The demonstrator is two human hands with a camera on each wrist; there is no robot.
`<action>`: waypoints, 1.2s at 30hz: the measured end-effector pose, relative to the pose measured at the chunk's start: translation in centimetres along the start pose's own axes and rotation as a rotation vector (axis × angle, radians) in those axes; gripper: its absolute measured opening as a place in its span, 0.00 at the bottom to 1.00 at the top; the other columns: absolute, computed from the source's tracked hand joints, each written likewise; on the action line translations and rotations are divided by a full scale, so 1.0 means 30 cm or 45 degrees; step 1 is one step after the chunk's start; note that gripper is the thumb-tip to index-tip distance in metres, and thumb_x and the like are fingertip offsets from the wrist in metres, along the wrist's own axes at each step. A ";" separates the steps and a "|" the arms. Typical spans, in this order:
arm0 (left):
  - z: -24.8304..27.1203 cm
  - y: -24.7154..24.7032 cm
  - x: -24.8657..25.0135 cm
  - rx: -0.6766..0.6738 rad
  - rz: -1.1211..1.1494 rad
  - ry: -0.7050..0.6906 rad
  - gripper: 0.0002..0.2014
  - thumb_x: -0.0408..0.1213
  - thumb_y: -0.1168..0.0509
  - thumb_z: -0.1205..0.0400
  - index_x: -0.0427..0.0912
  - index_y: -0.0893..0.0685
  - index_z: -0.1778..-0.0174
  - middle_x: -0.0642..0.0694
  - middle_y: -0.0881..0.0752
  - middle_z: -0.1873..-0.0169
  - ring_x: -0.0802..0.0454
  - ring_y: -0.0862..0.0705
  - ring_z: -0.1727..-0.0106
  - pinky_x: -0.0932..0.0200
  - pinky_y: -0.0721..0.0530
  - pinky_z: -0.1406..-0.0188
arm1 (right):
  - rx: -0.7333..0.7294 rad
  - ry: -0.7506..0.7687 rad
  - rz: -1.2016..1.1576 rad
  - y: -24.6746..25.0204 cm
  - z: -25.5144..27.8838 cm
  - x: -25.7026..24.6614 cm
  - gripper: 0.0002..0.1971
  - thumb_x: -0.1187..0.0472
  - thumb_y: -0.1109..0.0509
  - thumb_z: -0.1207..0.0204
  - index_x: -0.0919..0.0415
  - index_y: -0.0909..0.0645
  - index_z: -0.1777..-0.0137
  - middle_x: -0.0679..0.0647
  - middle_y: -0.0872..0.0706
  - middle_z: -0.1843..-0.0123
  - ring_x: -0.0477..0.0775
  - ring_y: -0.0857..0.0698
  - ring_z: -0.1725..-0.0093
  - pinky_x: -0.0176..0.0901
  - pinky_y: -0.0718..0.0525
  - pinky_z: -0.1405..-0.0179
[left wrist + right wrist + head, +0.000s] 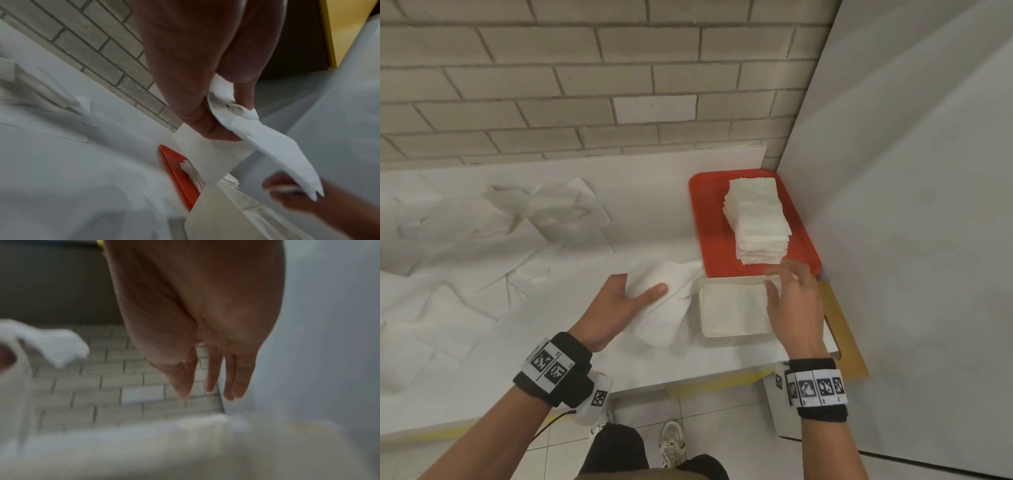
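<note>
My left hand pinches a limp white napkin between the thumb on top and fingers underneath, just above the white table. The left wrist view shows the same napkin drooping from that hand toward my right hand. My right hand hovers over the far right corner of a shallow cream tray, fingers straight and holding nothing, as the right wrist view confirms. Behind the cream tray, a red tray carries a tall stack of folded napkins.
Several loose unfolded napkins lie scattered over the left of the table. A brick wall runs along the back and a white partition closes the right side. A wooden board lies under the right table edge.
</note>
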State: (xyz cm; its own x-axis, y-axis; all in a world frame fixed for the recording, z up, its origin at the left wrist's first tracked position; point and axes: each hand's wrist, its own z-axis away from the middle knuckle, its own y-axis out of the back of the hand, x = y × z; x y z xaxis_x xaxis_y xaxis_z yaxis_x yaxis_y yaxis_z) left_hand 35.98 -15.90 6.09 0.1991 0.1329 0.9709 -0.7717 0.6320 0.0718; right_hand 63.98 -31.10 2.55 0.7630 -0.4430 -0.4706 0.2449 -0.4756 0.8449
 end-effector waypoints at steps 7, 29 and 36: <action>-0.017 -0.055 0.045 -0.176 -0.275 -0.097 0.12 0.46 0.18 0.20 0.47 0.06 0.45 0.45 0.04 0.53 0.47 0.05 0.53 0.47 0.11 0.54 | -0.552 0.496 -0.493 0.085 -0.060 -0.354 0.16 0.38 0.19 0.21 0.38 0.12 0.36 0.35 0.18 0.32 0.43 0.22 0.27 0.41 0.25 0.25; -0.082 -0.051 0.043 -0.340 -0.188 -0.264 0.38 0.58 0.12 0.31 0.53 0.14 0.26 0.46 0.09 0.32 0.46 0.11 0.29 0.42 0.15 0.27 | -0.550 0.191 -1.048 0.104 -0.024 -0.358 0.09 0.67 0.20 0.18 0.50 0.04 0.48 0.48 0.10 0.43 0.52 0.11 0.39 0.38 0.16 0.48; -0.116 -0.066 0.076 -0.381 -0.326 -0.331 0.10 0.44 0.14 0.24 0.43 0.04 0.57 0.43 0.06 0.55 0.38 0.10 0.49 0.36 0.15 0.40 | -0.143 -0.026 -1.208 0.219 -0.035 -0.293 0.07 0.65 0.14 0.23 0.58 0.10 0.51 0.48 0.07 0.49 0.49 0.08 0.49 0.48 0.10 0.52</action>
State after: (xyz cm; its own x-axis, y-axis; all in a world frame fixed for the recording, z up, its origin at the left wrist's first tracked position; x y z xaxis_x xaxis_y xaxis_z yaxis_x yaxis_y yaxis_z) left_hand 40.06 -14.20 7.37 0.1727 -0.2273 0.9584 -0.5018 0.8169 0.2842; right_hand 59.51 -29.55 12.51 0.2070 0.0760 -0.9754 0.8131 -0.5678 0.1283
